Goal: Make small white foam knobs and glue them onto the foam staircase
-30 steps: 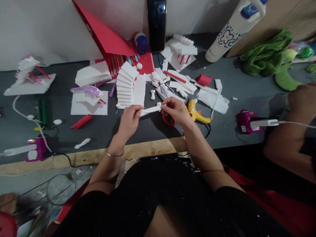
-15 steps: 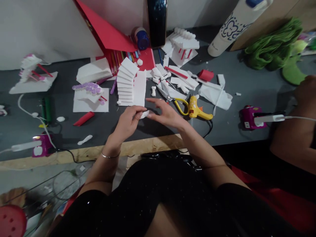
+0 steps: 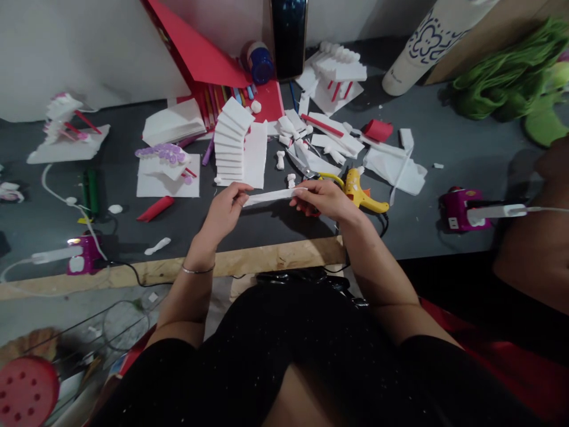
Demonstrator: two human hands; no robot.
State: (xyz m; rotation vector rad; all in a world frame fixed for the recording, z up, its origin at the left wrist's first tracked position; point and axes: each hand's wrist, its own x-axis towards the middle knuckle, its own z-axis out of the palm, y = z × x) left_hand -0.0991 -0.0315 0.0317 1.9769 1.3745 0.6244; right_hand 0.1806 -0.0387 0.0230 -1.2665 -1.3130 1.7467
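Observation:
A thin white strip point(image 3: 270, 197) is stretched level between my two hands, above the near part of the dark table. My left hand point(image 3: 226, 207) pinches its left end, and my right hand point(image 3: 322, 200) pinches the right end. Just beyond the strip stands a curved white stepped piece point(image 3: 230, 148) on a white sheet point(image 3: 255, 157). A small white lump point(image 3: 291, 180) lies right behind my right hand. Yellow-handled scissors point(image 3: 306, 169) and a yellow glue gun point(image 3: 358, 193) lie beside that hand, partly hidden by it.
White models stand at the left point(image 3: 66, 139), centre left point(image 3: 169, 172) and back point(image 3: 340, 77). White scraps point(image 3: 393, 166) and a red roll point(image 3: 378, 130) lie to the right. A bottle point(image 3: 418, 53), green yarn point(image 3: 502, 77), purple power adapters point(image 3: 460, 210) and another person's arm point(image 3: 533, 237) are in view.
My hands have moved apart, my right hand going rightward. The white piece, earlier mostly hidden between my fingers, now shows as a strip drawn out between them. The view has shifted slightly.

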